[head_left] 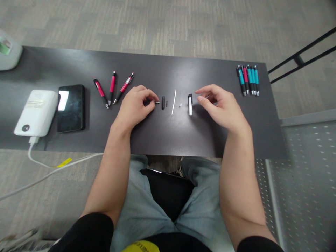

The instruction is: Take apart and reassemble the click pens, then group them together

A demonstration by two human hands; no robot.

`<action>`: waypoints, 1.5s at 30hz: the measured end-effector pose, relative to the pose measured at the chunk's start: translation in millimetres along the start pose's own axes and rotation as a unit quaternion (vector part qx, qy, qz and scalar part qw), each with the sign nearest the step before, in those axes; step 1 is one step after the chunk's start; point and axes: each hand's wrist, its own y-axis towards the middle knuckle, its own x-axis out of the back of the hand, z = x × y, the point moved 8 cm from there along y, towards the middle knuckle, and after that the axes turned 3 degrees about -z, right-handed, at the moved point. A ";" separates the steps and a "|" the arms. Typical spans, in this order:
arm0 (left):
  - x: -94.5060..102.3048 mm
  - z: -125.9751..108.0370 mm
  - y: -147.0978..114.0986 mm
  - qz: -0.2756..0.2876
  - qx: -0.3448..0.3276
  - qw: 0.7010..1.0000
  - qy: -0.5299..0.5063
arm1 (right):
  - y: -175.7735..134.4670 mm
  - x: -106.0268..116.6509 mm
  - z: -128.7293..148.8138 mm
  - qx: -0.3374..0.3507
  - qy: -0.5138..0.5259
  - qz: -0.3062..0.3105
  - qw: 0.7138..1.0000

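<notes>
My left hand (138,105) rests low over the table, thumb and fingers closed on a small silver pen tip (157,102), mostly hidden by them. Just right of it lie a black rubber grip (163,102), a tiny dark piece (166,104), a thin white ink refill (173,102) and a small white bit (180,105). Farther right is a white pen barrel with a black clip end (190,105). Beside that barrel, apart from it, hovers my right hand (219,105), its thumb and fingers spread with nothing between them.
Three red-and-black pens (112,87) lie fanned out at left. A black phone (70,108) and a white power bank (36,112) with a cable lie farther left. Several teal pens and a red one (246,75) sit in a row near the dark table's (168,140) right end.
</notes>
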 end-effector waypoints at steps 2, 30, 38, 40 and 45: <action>-0.7 -1.9 0.3 0.002 -0.005 1.000 0.000 | 0.4 2.2 1.0 0.011 -0.008 -0.006 1.000; -45.5 -74.2 -0.1 0.053 -0.062 0.989 0.120 | -7.5 5.8 -5.5 0.002 -0.019 0.005 1.000; -37.1 -67.9 4.0 0.008 -0.031 0.999 -0.006 | -4.0 24.6 -10.4 -0.049 0.211 -0.189 0.958; -31.3 -66.0 4.5 -0.013 -0.014 0.998 -0.059 | -4.4 23.2 -11.2 -0.067 0.195 -0.186 0.961; -19.1 -62.3 3.6 -0.052 0.025 0.984 -0.166 | -3.4 6.0 2.4 -0.025 0.161 -0.116 0.980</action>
